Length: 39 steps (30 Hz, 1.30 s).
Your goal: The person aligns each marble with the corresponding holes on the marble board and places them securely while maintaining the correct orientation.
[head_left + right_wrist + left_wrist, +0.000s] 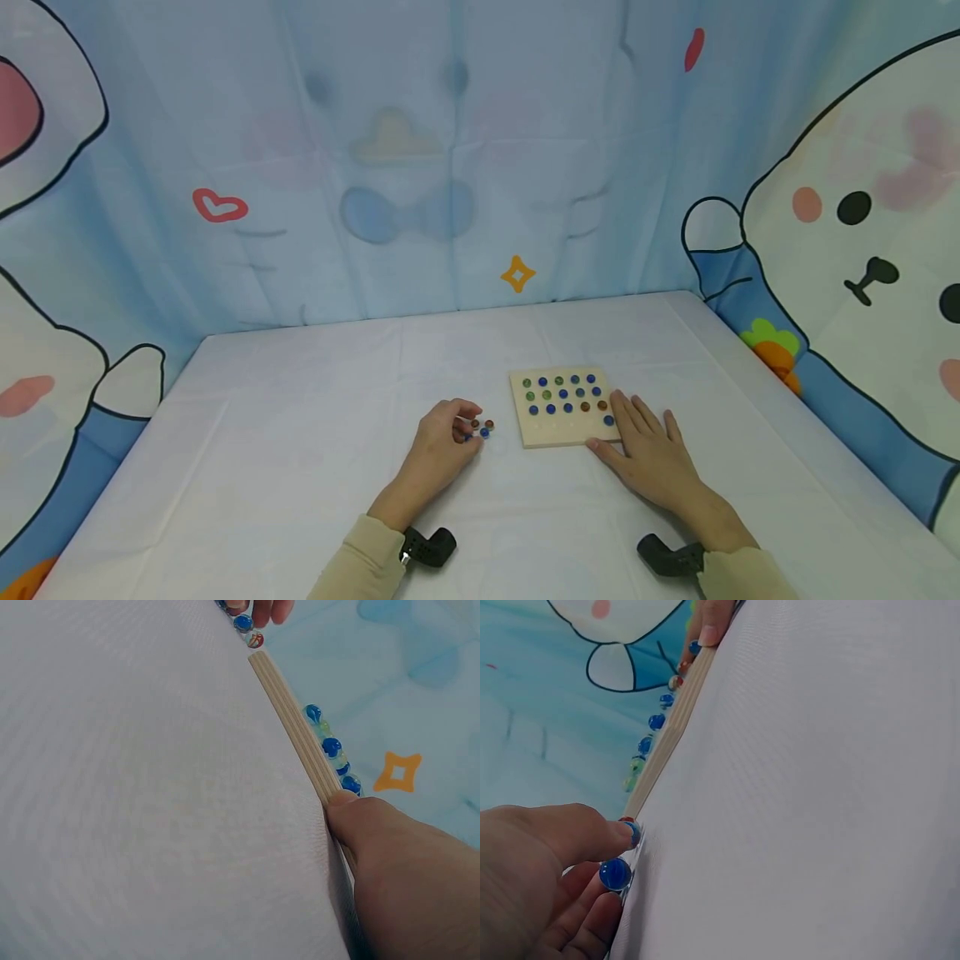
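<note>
A pale wooden board (555, 435) lies on the table with rows of green, blue and reddish-brown glass marbles on it. Flat and with straight fingers, my right hand (651, 454) rests along the board's right side, its thumb at the front edge. Left of the board, a small group of loose marbles (486, 429), blue and reddish-brown, sits on the cloth. My left hand (441, 437) reaches around this group, thumb and fingers bent and apart. In the left wrist view, a blue marble (615, 874) shows between thumb and fingers; another is at the thumb tip.
A white cloth (300, 433) covers the table. Behind it hangs a blue printed curtain (405, 275), with cartoon figures at both sides. Each wrist wears a black camera mount, one at the left wrist (431, 547) and one at the right (670, 557).
</note>
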Motion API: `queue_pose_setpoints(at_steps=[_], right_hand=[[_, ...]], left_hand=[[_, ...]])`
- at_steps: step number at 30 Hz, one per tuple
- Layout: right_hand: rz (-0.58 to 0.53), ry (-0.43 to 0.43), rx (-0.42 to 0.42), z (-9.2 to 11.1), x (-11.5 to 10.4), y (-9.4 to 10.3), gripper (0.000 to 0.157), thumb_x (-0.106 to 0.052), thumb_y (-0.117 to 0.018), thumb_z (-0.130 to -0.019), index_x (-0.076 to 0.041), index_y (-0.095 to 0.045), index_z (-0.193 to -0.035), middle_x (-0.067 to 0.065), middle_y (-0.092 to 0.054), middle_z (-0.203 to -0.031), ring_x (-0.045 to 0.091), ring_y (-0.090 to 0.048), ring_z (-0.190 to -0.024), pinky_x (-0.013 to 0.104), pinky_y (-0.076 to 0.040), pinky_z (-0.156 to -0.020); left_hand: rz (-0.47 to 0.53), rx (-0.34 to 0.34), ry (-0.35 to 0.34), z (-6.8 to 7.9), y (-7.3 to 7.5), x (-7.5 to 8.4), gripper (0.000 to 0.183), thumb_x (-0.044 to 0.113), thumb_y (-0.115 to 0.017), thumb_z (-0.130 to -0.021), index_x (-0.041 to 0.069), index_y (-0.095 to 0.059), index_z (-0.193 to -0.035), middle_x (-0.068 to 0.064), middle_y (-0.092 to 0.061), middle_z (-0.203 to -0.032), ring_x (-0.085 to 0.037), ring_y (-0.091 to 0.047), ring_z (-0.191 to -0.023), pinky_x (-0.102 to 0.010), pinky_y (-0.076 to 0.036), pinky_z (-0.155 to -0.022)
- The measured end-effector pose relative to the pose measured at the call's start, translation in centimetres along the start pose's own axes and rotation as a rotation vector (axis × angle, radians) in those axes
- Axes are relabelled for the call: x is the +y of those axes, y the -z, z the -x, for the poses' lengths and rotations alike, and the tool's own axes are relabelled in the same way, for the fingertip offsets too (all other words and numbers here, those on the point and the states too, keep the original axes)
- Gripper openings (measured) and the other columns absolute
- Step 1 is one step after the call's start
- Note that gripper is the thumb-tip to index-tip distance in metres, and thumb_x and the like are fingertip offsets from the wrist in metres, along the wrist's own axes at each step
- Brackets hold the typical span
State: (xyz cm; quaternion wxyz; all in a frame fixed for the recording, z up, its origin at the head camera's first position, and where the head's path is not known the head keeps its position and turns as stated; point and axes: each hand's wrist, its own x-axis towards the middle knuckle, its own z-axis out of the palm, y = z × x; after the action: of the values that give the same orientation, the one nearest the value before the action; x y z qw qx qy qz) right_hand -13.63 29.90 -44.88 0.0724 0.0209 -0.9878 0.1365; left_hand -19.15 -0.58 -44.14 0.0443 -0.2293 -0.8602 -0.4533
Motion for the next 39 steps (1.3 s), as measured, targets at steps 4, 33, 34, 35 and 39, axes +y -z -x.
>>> queue_pose_setpoints(at_steps=[4, 33, 34, 35, 39], right_hand=[[-0.005, 0.001, -0.001, 0.02, -0.08, 0.03, 0.094, -0.062, -0.047, -0.096, 0.005, -0.019, -0.154, 0.028, -0.023, -0.159, 0.048, -0.019, -0.147, 0.071, -0.003, -0.115], [0.006, -0.004, 0.004, 0.13, -0.07, 0.17, 0.092, -0.061, -0.048, -0.096, 0.006, -0.02, -0.154, 0.028, -0.024, -0.159, 0.048, -0.019, -0.147, 0.071, -0.004, -0.115], [0.004, -0.003, 0.007, 0.14, -0.09, 0.17, 0.092, -0.061, -0.048, -0.096, 0.006, -0.02, -0.154, 0.028, -0.024, -0.159, 0.048, -0.02, -0.147, 0.071, -0.004, -0.115], [0.003, -0.003, 0.005, 0.14, -0.1, 0.17, 0.092, -0.061, -0.048, -0.096, 0.006, -0.02, -0.154, 0.028, -0.024, -0.159, 0.048, -0.02, -0.147, 0.071, -0.004, -0.115], [-0.002, -0.004, -0.001, 0.09, -0.15, 0.19, 0.092, -0.061, -0.047, -0.097, 0.006, -0.02, -0.154, 0.028, -0.023, -0.159, 0.048, -0.019, -0.147, 0.071, -0.003, -0.116]], left_hand=[[-0.009, -0.024, 0.013, -0.07, 0.19, 0.07, 0.036, 0.003, -0.075, -0.083, 0.006, -0.063, -0.117, -0.006, -0.063, -0.108, -0.013, -0.059, -0.088, -0.022, -0.053, -0.076], [0.06, -0.023, 0.014, -0.22, 0.92, 0.36, 0.005, 0.017, -0.064, -0.097, 0.016, -0.067, -0.101, 0.005, -0.069, -0.1, -0.009, -0.063, -0.094, -0.025, -0.054, -0.082], [0.07, -0.026, 0.021, -0.22, 0.89, 0.36, 0.005, 0.017, -0.064, -0.097, 0.015, -0.067, -0.101, 0.005, -0.069, -0.1, -0.009, -0.063, -0.093, -0.024, -0.054, -0.08], [0.084, -0.029, 0.028, -0.24, 0.87, 0.35, 0.005, 0.017, -0.064, -0.097, 0.015, -0.066, -0.1, 0.004, -0.069, -0.099, -0.01, -0.064, -0.091, -0.023, -0.054, -0.078], [0.17, -0.059, 0.066, -0.33, 0.8, 0.32, 0.006, 0.017, -0.062, -0.098, 0.013, -0.066, -0.101, -0.003, -0.07, -0.092, -0.014, -0.065, -0.078, -0.024, -0.056, -0.065]])
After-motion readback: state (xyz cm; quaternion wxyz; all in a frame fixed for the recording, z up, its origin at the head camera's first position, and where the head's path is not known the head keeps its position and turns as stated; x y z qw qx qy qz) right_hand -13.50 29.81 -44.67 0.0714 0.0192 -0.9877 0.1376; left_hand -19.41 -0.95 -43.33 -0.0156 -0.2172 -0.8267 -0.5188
